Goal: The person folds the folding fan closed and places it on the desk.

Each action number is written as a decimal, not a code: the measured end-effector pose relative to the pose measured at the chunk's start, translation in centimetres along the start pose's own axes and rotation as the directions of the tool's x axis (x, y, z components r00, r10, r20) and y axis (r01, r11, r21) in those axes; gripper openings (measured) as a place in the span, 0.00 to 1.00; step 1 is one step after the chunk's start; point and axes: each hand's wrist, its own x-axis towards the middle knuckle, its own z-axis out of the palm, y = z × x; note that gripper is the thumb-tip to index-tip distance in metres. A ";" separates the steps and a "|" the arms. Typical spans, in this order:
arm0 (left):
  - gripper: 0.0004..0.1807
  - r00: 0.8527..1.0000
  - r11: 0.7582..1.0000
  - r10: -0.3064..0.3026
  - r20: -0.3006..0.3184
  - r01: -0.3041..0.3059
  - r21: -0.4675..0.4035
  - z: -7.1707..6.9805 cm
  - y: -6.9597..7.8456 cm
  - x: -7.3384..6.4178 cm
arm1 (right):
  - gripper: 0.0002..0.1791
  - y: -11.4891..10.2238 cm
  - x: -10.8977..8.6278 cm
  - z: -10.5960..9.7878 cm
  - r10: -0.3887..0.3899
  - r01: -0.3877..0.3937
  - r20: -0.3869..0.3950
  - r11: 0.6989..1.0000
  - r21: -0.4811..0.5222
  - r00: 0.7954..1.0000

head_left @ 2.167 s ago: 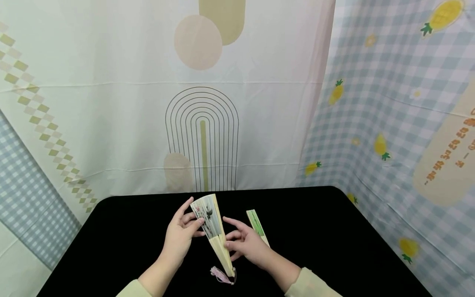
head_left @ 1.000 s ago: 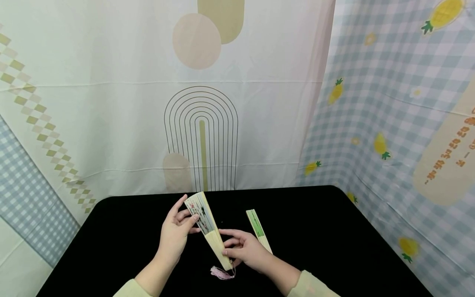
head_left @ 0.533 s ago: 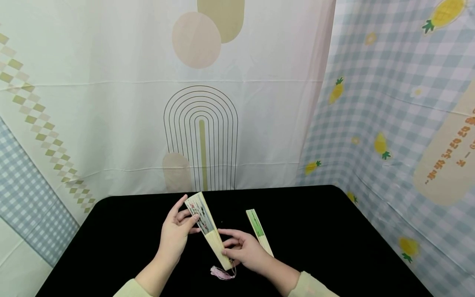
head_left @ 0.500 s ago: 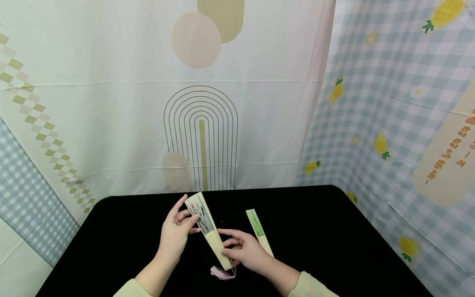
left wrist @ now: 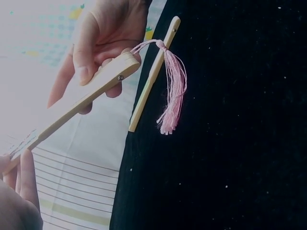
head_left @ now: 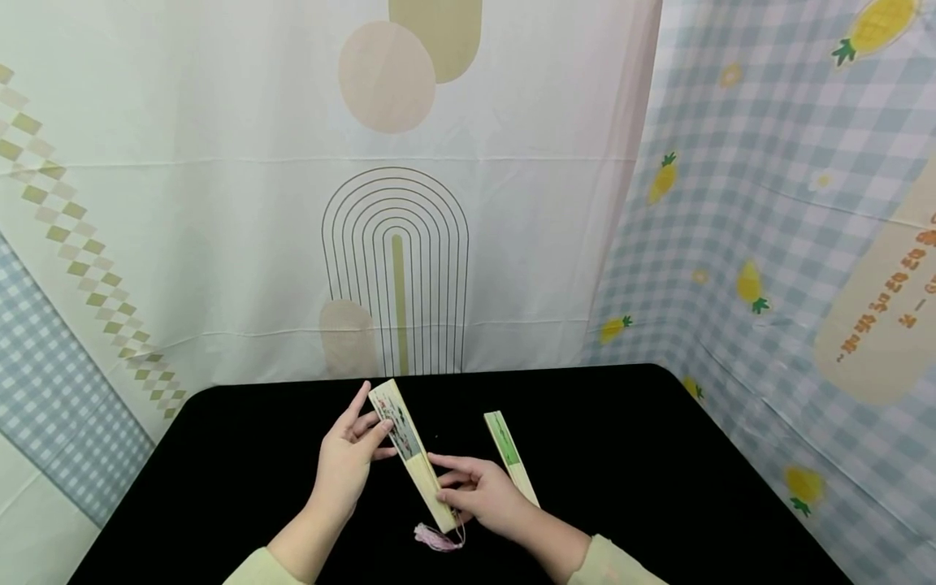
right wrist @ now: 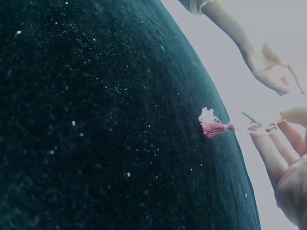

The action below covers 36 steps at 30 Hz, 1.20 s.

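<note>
Between both hands, above the black table, is a folding fan point(head_left: 413, 455) with a grey painted leaf and pale bamboo ribs, nearly folded together. My left hand point(head_left: 347, 459) pinches its upper, painted part between thumb and fingers. Near the pivot end, my right hand point(head_left: 483, 491) grips the ribs, thumb in front and fingers behind. A pink tassel point(left wrist: 173, 88) hangs from the pivot; in the right wrist view the tassel point(right wrist: 213, 125) dangles over the dark cloth. Right of the right hand lies a second folding fan point(head_left: 508, 451), green with bamboo ribs, folded; its lower end is hidden behind that hand.
A black cloth-covered table point(head_left: 643, 479) spreads under the hands. Behind it hangs a white curtain point(head_left: 256, 244) with arch prints, and to the right a blue checked curtain point(head_left: 775, 162) with pineapples.
The fan was spread wider at first; its leaf has narrowed as the ribs came together. Both hands shifted slightly left early on, then stayed almost still. The green fan stayed put.
</note>
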 end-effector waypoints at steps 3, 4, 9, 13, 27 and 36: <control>0.37 1.000 1.000 -0.015 0.001 0.015 -0.004 0.1 0.2 -0.1 | 0.29 -0.2 -0.1 0.0 0.005 -0.005 0.007 1.000 0.005 1.000; 0.37 1.000 1.000 -0.019 0.001 0.019 -0.003 0.1 0.2 -0.1 | 0.29 -0.2 -0.1 -0.1 0.008 -0.008 0.008 1.000 0.005 1.000; 0.37 1.000 1.000 -0.028 0.002 0.028 -0.001 0.3 0.4 -0.1 | 0.29 -0.1 -0.2 -0.2 0.014 -0.014 0.013 1.000 0.008 1.000; 0.37 1.000 1.000 -0.027 -0.005 0.027 -0.015 0.4 0.2 0.1 | 0.29 0.1 -0.1 -0.3 0.018 -0.018 0.017 1.000 0.008 1.000; 0.36 1.000 0.999 -0.027 -0.012 0.026 -0.035 0.5 0.3 0.1 | 0.29 0.0 -0.2 -0.3 0.021 -0.021 0.007 0.999 0.031 1.000; 0.37 0.999 0.999 -0.033 -0.008 0.033 -0.035 0.4 0.2 0.2 | 0.29 0.3 -0.5 -0.6 0.053 -0.054 0.026 0.998 0.027 0.998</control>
